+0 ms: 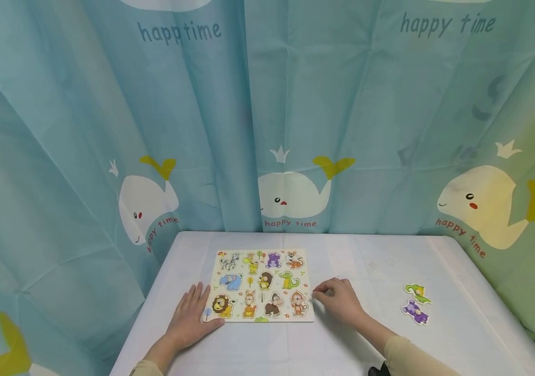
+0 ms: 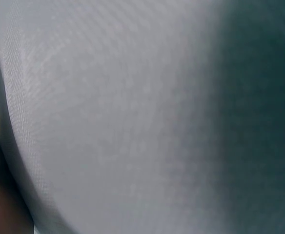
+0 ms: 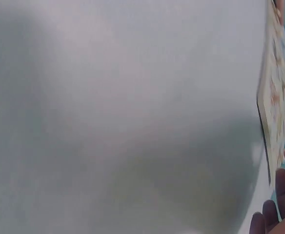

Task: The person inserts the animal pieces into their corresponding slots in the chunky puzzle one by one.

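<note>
A peg puzzle board [image 1: 258, 284] with cartoon animals lies flat on the table. My left hand [image 1: 192, 317] rests at its lower left corner, fingers spread and thumb along the front edge. Beside the right edge is my right hand [image 1: 340, 300], its fingertips close to the board by the monkey piece [image 1: 298, 304]. Loosely bent fingers [image 3: 284, 187] show in the right wrist view, with no object visible in them. Two loose pieces, a green crocodile [image 1: 417, 293] and a purple hippo [image 1: 415, 312], lie farther right. The left wrist view catches mostly blurred tabletop.
The white table [image 1: 366, 261] has rounded far corners. A blue curtain [image 1: 211, 130] with whale prints hangs right behind it and around both sides. A small black object [image 1: 379, 369] shows by the right sleeve at the bottom edge.
</note>
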`<action>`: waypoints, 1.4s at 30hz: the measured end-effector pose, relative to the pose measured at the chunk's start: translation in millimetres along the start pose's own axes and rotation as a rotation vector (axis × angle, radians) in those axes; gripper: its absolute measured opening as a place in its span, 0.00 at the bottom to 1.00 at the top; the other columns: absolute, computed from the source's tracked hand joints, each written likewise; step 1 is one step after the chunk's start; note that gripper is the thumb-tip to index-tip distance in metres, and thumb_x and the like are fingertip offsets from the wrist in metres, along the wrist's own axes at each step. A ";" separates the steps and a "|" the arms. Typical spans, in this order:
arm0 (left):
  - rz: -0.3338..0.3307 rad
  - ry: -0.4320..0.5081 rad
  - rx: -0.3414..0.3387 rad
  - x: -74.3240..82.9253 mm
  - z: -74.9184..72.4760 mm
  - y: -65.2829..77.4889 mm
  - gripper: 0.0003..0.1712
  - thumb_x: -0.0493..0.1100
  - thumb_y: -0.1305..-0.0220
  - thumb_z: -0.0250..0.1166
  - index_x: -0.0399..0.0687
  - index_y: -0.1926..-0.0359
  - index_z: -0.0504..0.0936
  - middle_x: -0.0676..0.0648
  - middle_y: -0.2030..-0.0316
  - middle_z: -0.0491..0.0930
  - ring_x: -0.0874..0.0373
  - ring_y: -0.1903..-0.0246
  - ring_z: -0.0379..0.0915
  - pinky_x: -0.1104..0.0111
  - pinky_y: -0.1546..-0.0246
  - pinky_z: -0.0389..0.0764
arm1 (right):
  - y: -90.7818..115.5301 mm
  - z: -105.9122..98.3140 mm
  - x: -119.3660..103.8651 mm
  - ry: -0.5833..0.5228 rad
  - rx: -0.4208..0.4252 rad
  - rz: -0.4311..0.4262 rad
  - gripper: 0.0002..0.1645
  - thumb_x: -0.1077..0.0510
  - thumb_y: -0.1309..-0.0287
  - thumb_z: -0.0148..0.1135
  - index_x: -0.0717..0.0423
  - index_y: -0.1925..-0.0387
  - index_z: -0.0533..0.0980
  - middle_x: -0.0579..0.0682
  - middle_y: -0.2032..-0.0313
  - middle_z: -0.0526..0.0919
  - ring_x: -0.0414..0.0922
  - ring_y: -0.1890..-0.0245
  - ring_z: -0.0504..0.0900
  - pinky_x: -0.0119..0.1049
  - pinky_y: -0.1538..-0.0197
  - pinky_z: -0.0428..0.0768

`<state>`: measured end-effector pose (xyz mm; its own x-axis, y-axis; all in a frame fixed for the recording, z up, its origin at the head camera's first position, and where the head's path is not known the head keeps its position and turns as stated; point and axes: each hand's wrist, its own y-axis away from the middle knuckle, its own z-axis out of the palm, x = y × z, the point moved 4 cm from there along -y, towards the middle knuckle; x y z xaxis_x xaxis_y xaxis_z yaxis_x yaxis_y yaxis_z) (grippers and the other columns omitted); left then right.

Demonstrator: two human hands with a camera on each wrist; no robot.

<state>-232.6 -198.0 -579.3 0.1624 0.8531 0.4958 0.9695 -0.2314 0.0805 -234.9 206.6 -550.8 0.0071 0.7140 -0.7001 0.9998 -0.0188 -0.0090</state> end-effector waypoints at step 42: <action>0.045 0.055 0.047 -0.4 0.8 3.4 0.63 0.71 0.42 0.67 0.34 0.22 0.56 0.30 0.22 0.48 0.32 0.22 0.35 0.39 0.24 0.36 | 32.3 -156.4 156.6 0.187 0.319 0.391 0.25 0.52 0.37 0.63 0.67 0.47 0.80 0.70 0.50 0.80 0.70 0.50 0.67 0.67 0.53 0.63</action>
<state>-229.3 -198.7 -579.9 0.1969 0.8151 0.5448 0.9693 -0.2455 0.0169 -198.4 427.3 -549.1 0.4101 0.7232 -0.5557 0.8665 -0.4990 -0.0099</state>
